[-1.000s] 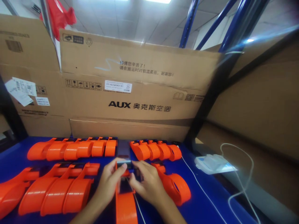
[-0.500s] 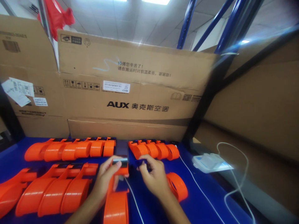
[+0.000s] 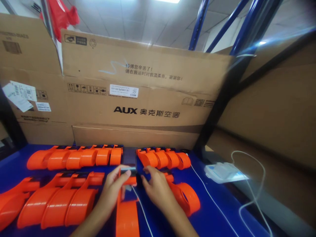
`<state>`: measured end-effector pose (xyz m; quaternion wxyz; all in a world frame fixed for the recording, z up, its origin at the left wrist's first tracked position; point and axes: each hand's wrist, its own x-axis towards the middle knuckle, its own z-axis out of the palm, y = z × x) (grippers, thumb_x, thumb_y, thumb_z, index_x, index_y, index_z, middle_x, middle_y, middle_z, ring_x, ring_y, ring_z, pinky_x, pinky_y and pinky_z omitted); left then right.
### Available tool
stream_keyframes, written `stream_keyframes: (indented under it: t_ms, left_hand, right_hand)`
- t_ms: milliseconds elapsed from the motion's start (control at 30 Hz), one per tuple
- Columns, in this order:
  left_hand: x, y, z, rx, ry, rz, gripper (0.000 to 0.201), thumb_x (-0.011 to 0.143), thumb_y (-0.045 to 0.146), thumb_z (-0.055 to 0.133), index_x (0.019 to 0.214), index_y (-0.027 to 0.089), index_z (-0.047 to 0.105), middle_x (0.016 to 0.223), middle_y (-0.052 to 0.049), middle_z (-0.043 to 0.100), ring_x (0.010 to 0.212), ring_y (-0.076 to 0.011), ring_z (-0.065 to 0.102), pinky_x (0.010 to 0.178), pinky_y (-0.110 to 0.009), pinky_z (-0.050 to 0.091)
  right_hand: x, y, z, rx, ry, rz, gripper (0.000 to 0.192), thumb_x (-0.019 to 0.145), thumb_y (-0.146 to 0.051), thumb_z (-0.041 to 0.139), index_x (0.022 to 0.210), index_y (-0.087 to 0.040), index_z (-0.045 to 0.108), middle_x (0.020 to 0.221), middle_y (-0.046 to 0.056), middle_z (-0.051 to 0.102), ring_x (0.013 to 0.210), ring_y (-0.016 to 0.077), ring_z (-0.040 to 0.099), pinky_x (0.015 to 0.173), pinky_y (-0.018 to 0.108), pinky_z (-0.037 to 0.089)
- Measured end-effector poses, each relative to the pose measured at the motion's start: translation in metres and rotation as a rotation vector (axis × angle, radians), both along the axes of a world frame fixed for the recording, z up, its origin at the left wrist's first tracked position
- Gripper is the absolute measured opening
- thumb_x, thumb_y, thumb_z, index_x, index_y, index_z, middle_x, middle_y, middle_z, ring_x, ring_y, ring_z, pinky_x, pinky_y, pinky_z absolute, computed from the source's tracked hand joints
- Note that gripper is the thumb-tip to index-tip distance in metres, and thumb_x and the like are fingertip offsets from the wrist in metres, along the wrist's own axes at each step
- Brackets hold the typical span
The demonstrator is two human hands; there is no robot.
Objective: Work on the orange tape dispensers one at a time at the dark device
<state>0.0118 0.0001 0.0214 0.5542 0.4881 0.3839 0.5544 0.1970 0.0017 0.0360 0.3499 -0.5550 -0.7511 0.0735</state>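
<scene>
On the blue surface (image 3: 217, 214), close to its near edge and about midway along it, lies an orange tape dispenser (image 3: 127, 217) with its narrow end pointing away from the person. The left hand (image 3: 113, 191) is closed on that narrow end, thumb and fingers pinching the dispenser where a grey metal blade strip (image 3: 128, 169) crosses it. The right hand (image 3: 156, 189) sits just beside, its fingers curled and its fingertips on the surface next to the dispenser's head; whether it grips any small part cannot be told, as the fingers hide what is under them. A thin white cable (image 3: 139, 210) runs out from between the two hands toward the near edge.

Just right of the right hand another orange tape dispenser (image 3: 187, 197) lies on its side, its round hoop facing the right edge. Toward the far edge two rows of orange dispensers lie packed side by side: a longer row on the left (image 3: 74, 157) and a shorter row on the right (image 3: 164, 158), with a dark phone (image 3: 129, 157) lying flat between them. Nearer the left edge a further group of dispensers (image 3: 56, 204) lies overlapping.

Near the right edge rests a white charger block (image 3: 223, 171) with a looping white cord (image 3: 256, 184). Behind the far edge stand large cardboard boxes (image 3: 148, 98) printed AUX.
</scene>
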Motion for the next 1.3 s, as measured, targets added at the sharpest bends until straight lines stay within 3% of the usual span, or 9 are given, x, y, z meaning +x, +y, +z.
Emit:
stream_keyframes:
  t_ms: [167,367,567,667,800,900,1033,1133,1300]
  left_hand:
    - [0.003,-0.001,0.004,-0.021,0.05,-0.035,0.035,0.08,0.053,0.071,0.087,0.018,0.072,0.059,0.001,0.064,0.033,-0.0059,0.04,0.034,-0.019,0.027]
    - [0.004,-0.002,0.005,0.013,0.061,-0.032,0.035,0.082,0.053,0.07,0.084,0.018,0.071,0.056,0.003,0.058,0.033,-0.0058,0.038,0.034,-0.019,0.026]
    - [0.003,-0.002,0.008,-0.035,-0.009,0.003,0.036,0.078,0.052,0.074,0.085,0.017,0.072,0.071,-0.001,0.069,0.037,-0.0066,0.045,0.036,-0.02,0.03]
    - [0.002,-0.003,0.013,-0.059,-0.154,0.132,0.031,0.077,0.047,0.076,0.085,0.016,0.072,0.078,-0.003,0.072,0.054,-0.0123,0.06,0.048,-0.02,0.044]
    - [0.0,-0.004,0.016,-0.131,-0.269,0.231,0.032,0.076,0.045,0.077,0.088,0.016,0.073,0.06,0.003,0.063,0.048,-0.0103,0.053,0.046,-0.019,0.042]
    - [0.0,-0.004,0.015,-0.17,-0.264,0.192,0.037,0.074,0.049,0.077,0.09,0.016,0.073,0.051,0.006,0.053,0.04,-0.0083,0.045,0.041,-0.019,0.037]
    - [0.002,-0.001,0.01,-0.186,-0.293,0.205,0.039,0.069,0.045,0.081,0.094,0.017,0.074,0.056,0.005,0.059,0.044,-0.0091,0.05,0.045,-0.02,0.043]
    - [0.002,0.0,0.007,-0.194,-0.3,0.189,0.039,0.069,0.044,0.082,0.095,0.017,0.074,0.061,0.004,0.063,0.046,-0.009,0.051,0.047,-0.02,0.045]
    - [0.001,-0.002,0.007,-0.181,-0.242,0.149,0.037,0.072,0.049,0.079,0.091,0.017,0.073,0.052,0.006,0.055,0.042,-0.0072,0.044,0.043,-0.018,0.039]
  right_hand:
    - [-0.002,-0.01,0.022,0.109,0.194,0.205,0.021,0.098,-0.028,0.055,0.11,-0.02,0.07,0.08,0.003,0.071,0.062,0.0166,0.064,0.059,0.026,0.052]
    - [-0.006,-0.019,0.033,0.13,0.194,0.426,0.023,0.097,-0.021,0.057,0.115,-0.026,0.071,0.108,0.007,0.069,0.094,0.0195,0.067,0.083,0.031,0.056]
    - [-0.005,-0.013,0.026,0.124,0.176,0.35,0.024,0.097,-0.025,0.057,0.118,-0.024,0.07,0.096,0.006,0.07,0.071,0.0166,0.064,0.065,0.027,0.055]
    - [-0.001,-0.009,0.021,0.161,0.205,0.223,0.023,0.096,-0.029,0.058,0.114,-0.021,0.07,0.083,0.004,0.068,0.065,0.0165,0.063,0.059,0.026,0.052]
    - [0.005,-0.003,0.014,0.106,0.155,0.066,0.021,0.092,-0.03,0.062,0.107,-0.019,0.071,0.071,0.003,0.068,0.059,0.0186,0.063,0.057,0.028,0.05]
    - [0.008,-0.001,0.009,0.003,0.057,0.082,0.014,0.087,-0.025,0.066,0.098,-0.022,0.073,0.071,0.002,0.072,0.061,0.0205,0.066,0.058,0.028,0.05]
    - [0.008,-0.003,0.007,-0.091,0.007,0.129,0.009,0.085,-0.02,0.066,0.09,-0.023,0.073,0.076,0.003,0.075,0.069,0.0211,0.071,0.059,0.026,0.049]
    - [0.009,-0.008,0.009,-0.111,-0.048,0.135,0.014,0.083,-0.018,0.069,0.095,-0.024,0.072,0.077,0.002,0.074,0.07,0.0207,0.071,0.06,0.026,0.048]
    - [0.011,-0.014,0.012,-0.086,-0.211,0.107,0.018,0.077,-0.018,0.074,0.093,-0.026,0.071,0.088,0.004,0.072,0.078,0.0232,0.07,0.067,0.029,0.049]
